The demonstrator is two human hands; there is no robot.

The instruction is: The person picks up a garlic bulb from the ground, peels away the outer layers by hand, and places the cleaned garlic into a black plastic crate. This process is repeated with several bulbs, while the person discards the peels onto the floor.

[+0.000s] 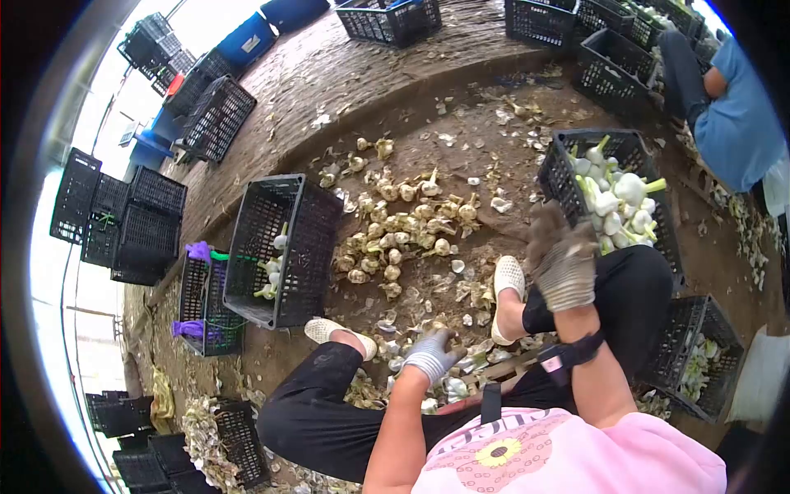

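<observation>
My right hand (563,257), in a grey work glove, is raised beside a black crate (671,239) of trimmed white garlic bulbs (613,198). Its fingers look stretched out and slightly blurred, with nothing visible in them. Low between my knees is my left hand (434,354), gloved too, its fingers curled; whatever they may hold is hidden. Beyond my feet, a heap of untrimmed garlic (403,226) with brownish skins lies on the ground. Another black crate (309,272), tilted in view at left, has a few white garlic bulbs (273,267) inside.
Dry garlic skins litter the ground. Stacked black crates (123,210) stand at far left, and more crates (395,25) line the back. A person in a blue shirt (741,123) sits at upper right. By my right knee is a crate (699,383) with scraps.
</observation>
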